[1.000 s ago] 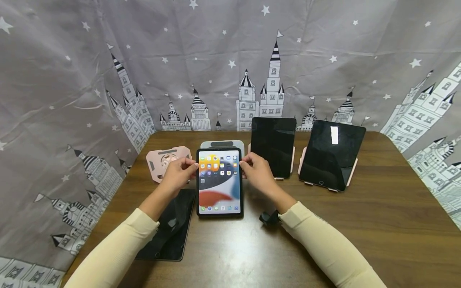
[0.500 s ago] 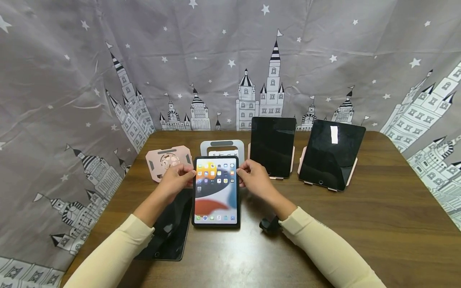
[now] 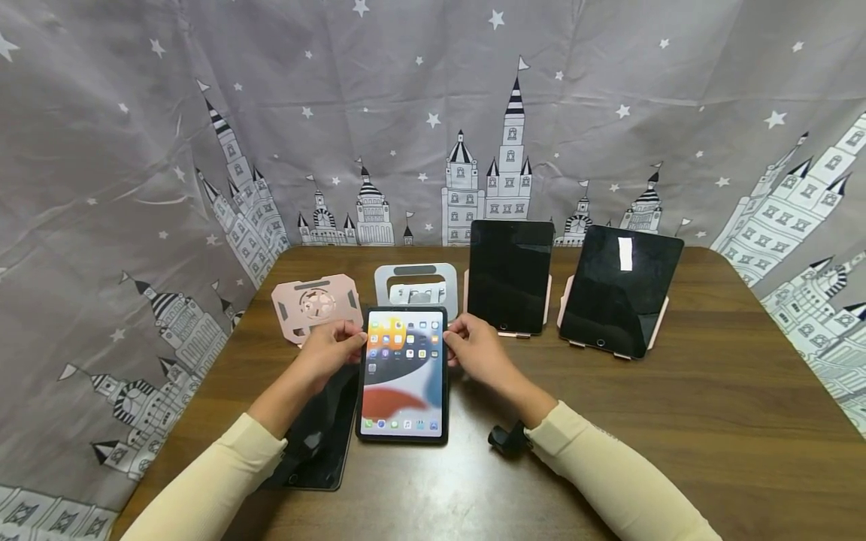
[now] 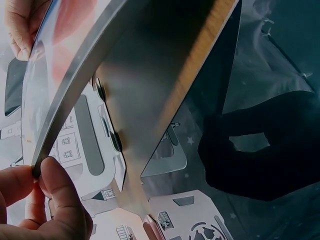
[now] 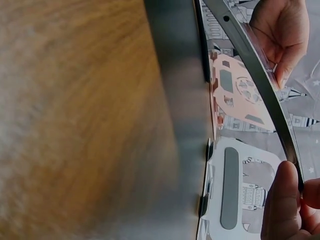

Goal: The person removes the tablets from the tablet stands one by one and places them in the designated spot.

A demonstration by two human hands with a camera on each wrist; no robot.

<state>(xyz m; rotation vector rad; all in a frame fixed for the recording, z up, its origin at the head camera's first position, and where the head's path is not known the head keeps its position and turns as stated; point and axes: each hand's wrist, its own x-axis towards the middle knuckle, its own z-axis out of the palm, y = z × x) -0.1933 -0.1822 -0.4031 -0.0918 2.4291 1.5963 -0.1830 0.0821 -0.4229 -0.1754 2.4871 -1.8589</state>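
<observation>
A tablet [image 3: 404,391] with its home screen lit stands between both hands, in front of a silver stand [image 3: 416,270]. My left hand [image 3: 330,350] pinches its left edge near the top, thumb toward the screen. On the opposite edge, my right hand [image 3: 479,349] pinches it the same way. In the left wrist view the tablet's thin metal side [image 4: 75,85] runs down to the pinching thumb and finger. The right wrist view shows the other side [image 5: 265,92] slanting above the table, with the silver stand [image 5: 231,187] behind it.
Left of the silver stand is a pink stand [image 3: 289,304]. A dark tablet [image 3: 325,451] lies flat under the left forearm. Two dark tablets, one upright [image 3: 510,278] and one slightly turned [image 3: 620,293], lean on pink stands at right. A black object [image 3: 504,439] sits by the right cuff.
Both hands have drawn the lit tablet toward the person and slightly left, away from the silver stand. The stand's cut-out opening has come into view behind it.
</observation>
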